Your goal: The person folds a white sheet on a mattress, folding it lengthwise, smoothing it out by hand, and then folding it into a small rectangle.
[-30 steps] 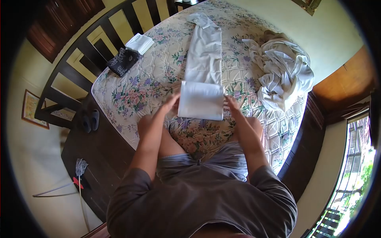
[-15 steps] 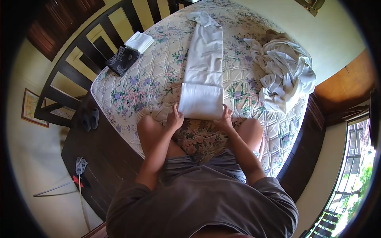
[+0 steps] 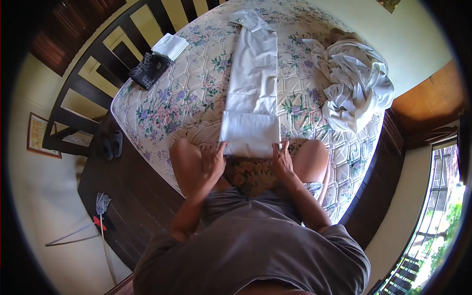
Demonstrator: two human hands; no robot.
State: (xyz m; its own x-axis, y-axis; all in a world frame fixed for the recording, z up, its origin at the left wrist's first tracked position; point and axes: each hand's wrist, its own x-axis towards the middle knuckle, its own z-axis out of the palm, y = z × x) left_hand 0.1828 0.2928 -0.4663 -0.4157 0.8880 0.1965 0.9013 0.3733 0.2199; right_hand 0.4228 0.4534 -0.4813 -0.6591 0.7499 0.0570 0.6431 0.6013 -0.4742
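Note:
A long white cloth (image 3: 253, 73) lies as a narrow strip down the middle of the bed, its far end bunched up. The end closest to me is turned over into a flat rectangular fold. My left hand (image 3: 214, 158) grips the left near corner of that fold, thumb on top. At the right near corner, my right hand (image 3: 281, 160) pinches the cloth the same way. Both hands are between my bent knees, and the near edge hangs between them.
A floral mattress (image 3: 187, 98) lies beneath everything. Crumpled white fabric (image 3: 356, 88) is heaped at the right. A folded white stack (image 3: 170, 46) and a folded black printed cloth (image 3: 149, 71) sit by the dark headboard (image 3: 91, 93). A mop (image 3: 102, 204) and slippers (image 3: 117, 143) are on the floor.
Both hands have drawn slightly toward me, with the folded near end of the white cloth moving along. The fold now lies lower in view.

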